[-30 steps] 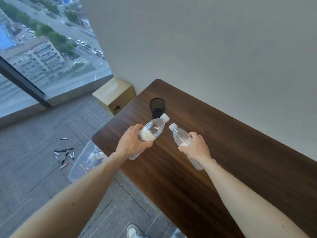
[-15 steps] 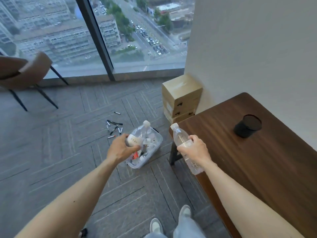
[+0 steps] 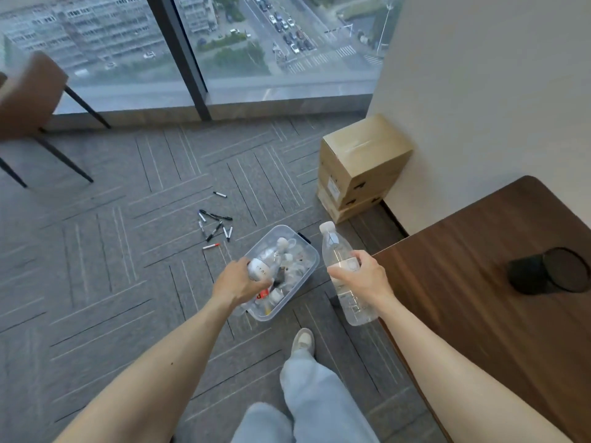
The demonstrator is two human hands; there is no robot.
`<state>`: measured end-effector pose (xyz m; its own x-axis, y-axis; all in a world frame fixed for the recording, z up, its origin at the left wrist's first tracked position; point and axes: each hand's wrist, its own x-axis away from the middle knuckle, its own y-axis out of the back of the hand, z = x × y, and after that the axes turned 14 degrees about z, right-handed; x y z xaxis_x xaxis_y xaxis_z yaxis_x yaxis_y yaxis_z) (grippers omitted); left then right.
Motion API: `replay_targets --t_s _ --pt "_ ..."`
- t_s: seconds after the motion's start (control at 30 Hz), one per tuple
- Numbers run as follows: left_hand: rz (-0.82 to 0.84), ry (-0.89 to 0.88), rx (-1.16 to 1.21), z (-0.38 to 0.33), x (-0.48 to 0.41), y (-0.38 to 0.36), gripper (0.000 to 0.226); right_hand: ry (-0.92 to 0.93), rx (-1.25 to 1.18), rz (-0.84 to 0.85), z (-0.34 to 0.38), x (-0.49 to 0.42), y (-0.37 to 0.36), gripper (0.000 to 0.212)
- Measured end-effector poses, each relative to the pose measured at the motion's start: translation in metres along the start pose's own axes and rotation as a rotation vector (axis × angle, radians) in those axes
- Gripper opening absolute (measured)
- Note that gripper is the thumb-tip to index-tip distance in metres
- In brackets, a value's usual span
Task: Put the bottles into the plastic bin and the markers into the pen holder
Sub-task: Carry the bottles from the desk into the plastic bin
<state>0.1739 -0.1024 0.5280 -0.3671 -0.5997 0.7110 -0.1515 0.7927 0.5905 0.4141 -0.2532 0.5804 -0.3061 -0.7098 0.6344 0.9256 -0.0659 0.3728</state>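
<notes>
A clear plastic bin (image 3: 309,251) stands on the carpet and holds several bottles. My left hand (image 3: 238,282) grips a white-labelled clear bottle (image 3: 263,265) right over the bin's near end. My right hand (image 3: 361,276) holds a second clear bottle (image 3: 335,247) upright in the air, to the right of the bin and beside the table's edge. Several markers (image 3: 214,227) lie scattered on the carpet beyond the bin. The black pen holder (image 3: 543,272) stands on the dark wooden table (image 3: 463,282) at the right.
Stacked cardboard boxes (image 3: 358,167) sit against the wall beyond the table. A brown chair (image 3: 28,100) stands at the far left by the window. My leg and shoe (image 3: 302,340) are on the carpet just behind the bin.
My view turned from the table to the floor. Both hands carried their bottles leftward off the table; the left bottle has gone down to the bin, the right one hangs beside it.
</notes>
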Motion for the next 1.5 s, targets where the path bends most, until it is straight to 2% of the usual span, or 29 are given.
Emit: replay_targets --t_s 0.3,0.43,0.63,0.97,1.2,1.33,1.4,1.5 --pt "0.126 -0.012 -0.05 0.0 -0.088 0.018 0.065 -0.152 -0.052 0.009 0.009 -0.064 -0.022 0.075" --pt "0.168 0.01 -0.048 0.008 -0.12 0.032 0.09 -0.222 -0.083 -0.011 0.013 -0.081 -0.044 0.074" --pt "0.175 -0.025 -0.1 0.04 -0.142 0.077 0.072 -0.327 -0.139 -0.001 0.022 -0.098 -0.094 0.064" --pt "0.179 -0.066 -0.1 0.089 -0.147 0.134 0.041 -0.464 -0.334 -0.018 0.049 -0.166 -0.179 0.069" --pt "0.19 -0.11 -0.106 0.114 -0.169 0.146 0.032 -0.557 -0.509 -0.094 0.04 -0.224 -0.222 0.083" --pt "0.203 -0.122 -0.13 0.127 -0.186 0.146 0.031 -0.57 -0.494 -0.088 0.038 -0.249 -0.231 0.093" --pt "0.215 -0.126 -0.146 0.132 -0.191 0.147 0.03 -0.567 -0.457 -0.098 0.04 -0.25 -0.232 0.084" --pt "0.239 -0.143 -0.16 0.132 -0.191 0.15 0.031 -0.543 -0.438 -0.167 0.041 -0.233 -0.231 0.059"
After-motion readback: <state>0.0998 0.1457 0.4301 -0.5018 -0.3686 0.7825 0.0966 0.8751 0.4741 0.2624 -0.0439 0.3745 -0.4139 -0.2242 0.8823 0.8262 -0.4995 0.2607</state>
